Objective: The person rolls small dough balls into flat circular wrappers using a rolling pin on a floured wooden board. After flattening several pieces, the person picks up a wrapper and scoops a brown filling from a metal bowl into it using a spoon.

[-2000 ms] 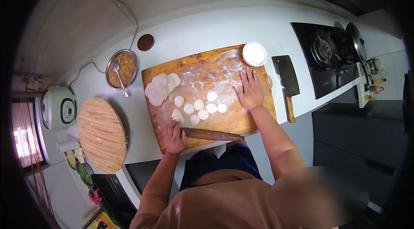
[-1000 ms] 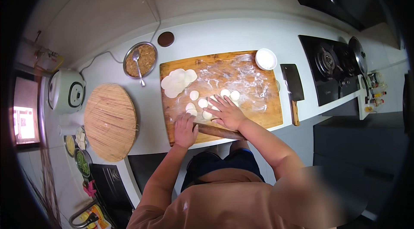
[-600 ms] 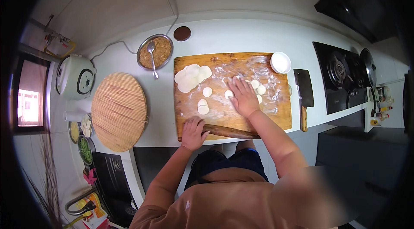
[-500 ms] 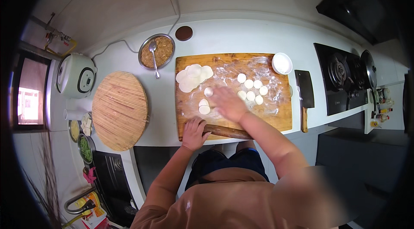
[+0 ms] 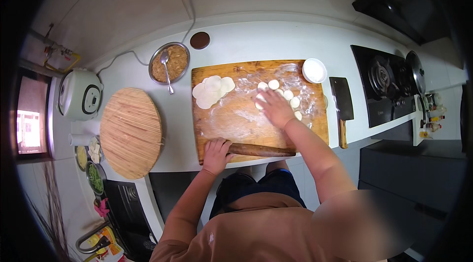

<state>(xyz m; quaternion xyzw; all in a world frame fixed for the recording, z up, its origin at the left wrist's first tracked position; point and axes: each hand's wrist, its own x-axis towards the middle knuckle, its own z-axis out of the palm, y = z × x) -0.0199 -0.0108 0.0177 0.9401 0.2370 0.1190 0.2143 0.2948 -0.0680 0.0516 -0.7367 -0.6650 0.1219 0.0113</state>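
Observation:
A floured wooden cutting board [image 5: 231, 124] lies on the white counter. My left hand [image 5: 217, 154] grips the left end of a wooden rolling pin [image 5: 263, 150] at the board's near edge. My right hand [image 5: 275, 108] lies flat, palm down, on the board over small round dough pieces [image 5: 288, 94]; more of them show beside its fingers. A stack of rolled-out thin wrappers [image 5: 213, 91] sits at the board's far left corner.
A metal bowl of brown filling with a spoon [image 5: 169, 62], a round bamboo tray [image 5: 131, 132] and a rice cooker [image 5: 80, 95] stand to the left. A small white bowl [image 5: 314, 70], a cleaver [image 5: 341, 101] and a gas hob [image 5: 387, 82] are to the right.
My right hand has swept across the board from the right side toward the left and back to the middle, over the dough pieces. My left hand stays on the rolling pin.

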